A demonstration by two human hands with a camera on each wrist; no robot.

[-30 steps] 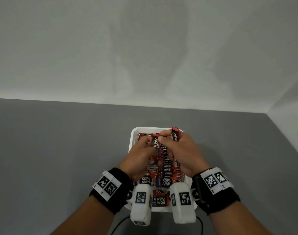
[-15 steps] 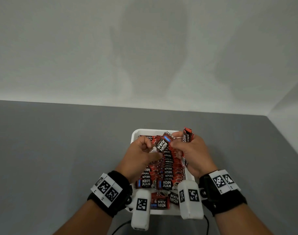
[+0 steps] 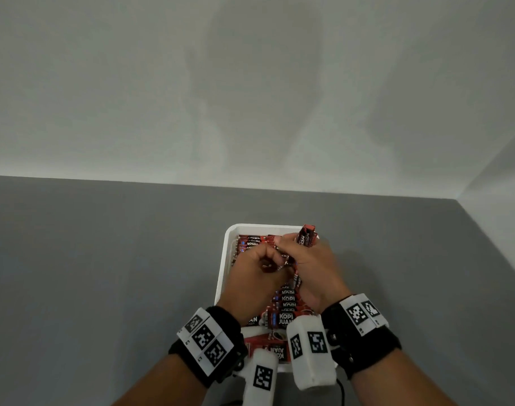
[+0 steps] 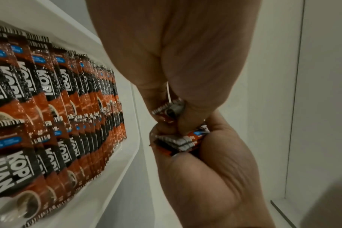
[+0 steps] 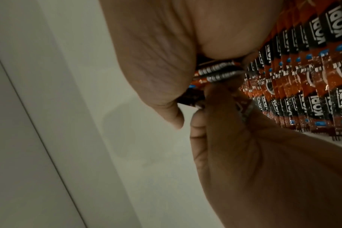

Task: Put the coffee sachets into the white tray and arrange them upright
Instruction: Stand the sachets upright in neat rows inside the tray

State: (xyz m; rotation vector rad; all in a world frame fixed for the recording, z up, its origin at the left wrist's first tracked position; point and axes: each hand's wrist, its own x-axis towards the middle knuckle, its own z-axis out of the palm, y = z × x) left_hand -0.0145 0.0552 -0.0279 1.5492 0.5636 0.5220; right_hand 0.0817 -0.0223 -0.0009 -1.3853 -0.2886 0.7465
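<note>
The white tray (image 3: 224, 259) on the grey table holds rows of upright red-and-black coffee sachets (image 3: 285, 300). Both hands hover over its far half. My right hand (image 3: 298, 248) grips a small bundle of sachets (image 3: 307, 236) whose top sticks out above the fist. My left hand (image 3: 275, 261) pinches the end of one sachet (image 3: 283, 263) right beside that bundle. In the left wrist view the pinched sachet (image 4: 169, 109) sits just above the bundle (image 4: 182, 142), with the rows (image 4: 68, 108) at left. The right wrist view shows the bundle (image 5: 217, 74) in the fist.
One sachet (image 3: 268, 345) lies flat at the tray's near end. Bare grey table (image 3: 104, 273) spreads left and right of the tray. A white wall (image 3: 250, 98) stands behind and another closes the right side. A dark cable (image 3: 341, 389) hangs at the near edge.
The left hand drew one sachet from the right hand's bundle and has now brought it down lower between the hands. The right hand with its bundle shifted slightly right.
</note>
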